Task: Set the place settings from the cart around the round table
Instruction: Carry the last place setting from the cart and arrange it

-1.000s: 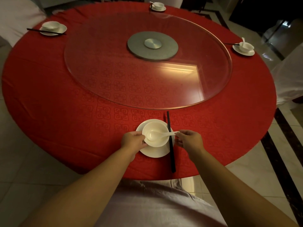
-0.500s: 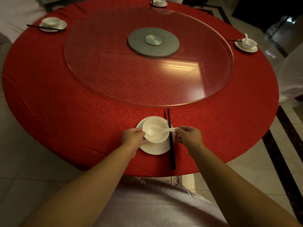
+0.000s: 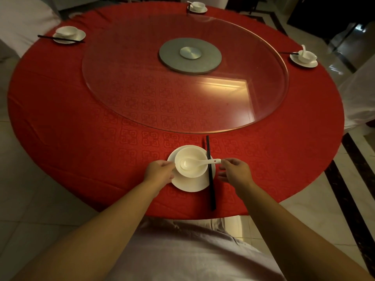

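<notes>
White porcelain sits between the two hands. The left hand [image 3: 160, 173] has its fingers [image 3: 169, 163] curled against the rim of the bowl [image 3: 191, 163], steadying it on the plate [image 3: 190, 183]. The right hand [image 3: 235, 171] is loosely spread, its fingers [image 3: 227, 161] just at the tip of the spoon [image 3: 197, 162] handle; I cannot tell whether they touch it or grip nothing. The spoon lies in the bowl, handle out over the black chopsticks [image 3: 210, 175], which rest along the plate's right edge on the near side of the red table [image 3: 81, 118]. Three other settings stand far round the table, beyond the glass turntable [image 3: 182, 88]. From here, a careless nudge on the handle might tip the spoon out or roll the chopsticks toward the near edge.
</notes>
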`<state>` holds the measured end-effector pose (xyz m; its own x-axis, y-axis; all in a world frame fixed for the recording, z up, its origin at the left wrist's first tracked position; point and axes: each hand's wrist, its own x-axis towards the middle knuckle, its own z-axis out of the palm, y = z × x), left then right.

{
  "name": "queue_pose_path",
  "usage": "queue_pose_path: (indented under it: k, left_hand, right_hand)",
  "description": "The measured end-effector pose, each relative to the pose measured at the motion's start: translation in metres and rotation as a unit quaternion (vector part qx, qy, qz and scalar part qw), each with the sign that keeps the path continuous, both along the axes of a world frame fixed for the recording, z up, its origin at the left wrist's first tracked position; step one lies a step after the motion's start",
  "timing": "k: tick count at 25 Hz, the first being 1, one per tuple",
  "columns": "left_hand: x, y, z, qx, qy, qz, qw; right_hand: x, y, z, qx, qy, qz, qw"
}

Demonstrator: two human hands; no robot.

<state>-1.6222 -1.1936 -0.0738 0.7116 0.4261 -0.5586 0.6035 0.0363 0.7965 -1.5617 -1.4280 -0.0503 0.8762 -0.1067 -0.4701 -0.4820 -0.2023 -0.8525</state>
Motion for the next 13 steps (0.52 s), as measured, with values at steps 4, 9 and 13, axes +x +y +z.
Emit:
queue_pose_path:
  k: [4, 9, 13]
  left_hand:
    - [-0.010, 0.011, 0.005, 0.190, -0.030, -0.112, 0.975]
    - [-0.004, 0.028, 0.004, 0.221, -0.033, -0.116, 0.968]
    - [0.004, 0.039, -0.004, 0.022, -0.018, -0.016, 0.999]
  right_hand:
    - [0.000, -0.008, -0.003, -0.073, -0.017, 0.052, 0.996]
    - [-0.001, -0.010, -0.007, -0.128, -0.041, 0.088, 0.987]
    - [-0.003, -0.006, -0.015, -0.098, 0.003, 0.064, 0.993]
